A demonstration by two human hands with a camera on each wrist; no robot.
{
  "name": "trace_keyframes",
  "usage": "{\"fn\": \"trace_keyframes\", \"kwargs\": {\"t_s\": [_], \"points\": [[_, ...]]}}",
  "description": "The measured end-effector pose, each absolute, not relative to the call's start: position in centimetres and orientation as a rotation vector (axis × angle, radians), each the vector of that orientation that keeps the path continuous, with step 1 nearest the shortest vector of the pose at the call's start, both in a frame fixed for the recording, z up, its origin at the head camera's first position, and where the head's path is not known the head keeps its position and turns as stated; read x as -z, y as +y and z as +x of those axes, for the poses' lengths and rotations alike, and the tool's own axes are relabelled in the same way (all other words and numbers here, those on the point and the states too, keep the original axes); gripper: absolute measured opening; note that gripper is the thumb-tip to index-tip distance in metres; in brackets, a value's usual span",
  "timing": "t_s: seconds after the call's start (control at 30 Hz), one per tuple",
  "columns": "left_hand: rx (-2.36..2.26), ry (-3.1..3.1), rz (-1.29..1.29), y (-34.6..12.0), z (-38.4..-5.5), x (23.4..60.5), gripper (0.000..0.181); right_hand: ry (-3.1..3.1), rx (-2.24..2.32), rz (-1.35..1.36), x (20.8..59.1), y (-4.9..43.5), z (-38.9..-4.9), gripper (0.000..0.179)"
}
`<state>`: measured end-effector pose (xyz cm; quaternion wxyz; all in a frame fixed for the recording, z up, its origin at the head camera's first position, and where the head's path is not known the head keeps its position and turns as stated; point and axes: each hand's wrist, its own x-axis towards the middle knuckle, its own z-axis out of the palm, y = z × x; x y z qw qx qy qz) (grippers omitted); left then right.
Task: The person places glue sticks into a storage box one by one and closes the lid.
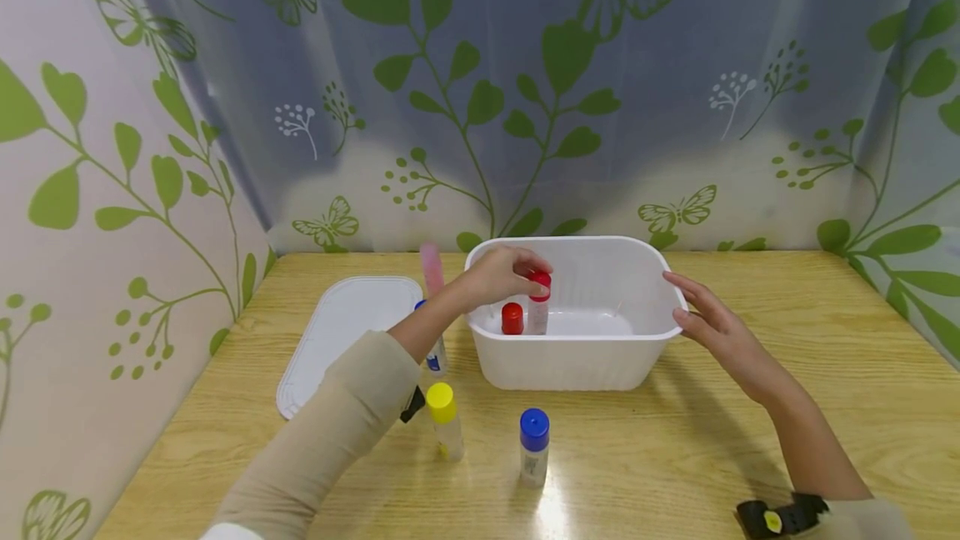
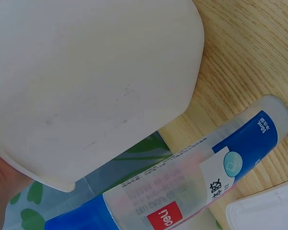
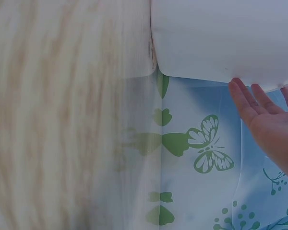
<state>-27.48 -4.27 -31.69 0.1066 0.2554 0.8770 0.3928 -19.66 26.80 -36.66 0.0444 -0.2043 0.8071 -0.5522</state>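
My left hand [image 1: 501,277] reaches over the left rim of a white plastic bin [image 1: 566,363] and pinches the red cap of a clear glue bottle [image 1: 537,319], which stands upright inside. Beside that bottle is another red cap [image 1: 512,319]; the bin wall hides what lies below. My right hand [image 1: 723,336] touches the bin's right rim with extended fingers, also seen by the right wrist camera. A blue-capped glue bottle [image 2: 177,177] stands left of the bin, partly behind my left forearm.
A white lid [image 1: 360,315] lies on the wooden table at the left. In front of the bin stand a yellow-capped bottle [image 1: 446,423] and a blue-capped bottle [image 1: 534,448]. A blurred pink object [image 1: 431,267] shows behind my left forearm. Patterned curtains [image 1: 480,107] surround the table.
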Motion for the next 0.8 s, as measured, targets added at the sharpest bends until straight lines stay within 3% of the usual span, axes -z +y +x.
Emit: {"fn": "trace_keyframes", "kwargs": {"t_s": [0.23, 0.53, 0.8], "points": [[-1.199, 2.561, 0.742, -4.3, -27.5, 31.6, 0.031, 2.433, 1.723, -0.621, 36.6, 26.8, -19.7, 0.05], [-1.58, 2.434, 0.732, -5.2, -26.8, 30.3, 0.029, 2.459, 1.699, -0.632, 36.7, 26.9, -19.7, 0.049], [-1.807, 2.344, 0.918, -7.1, -22.8, 27.1, 0.028, 2.457, 1.704, -0.641, 36.7, 26.8, -19.7, 0.049]]}}
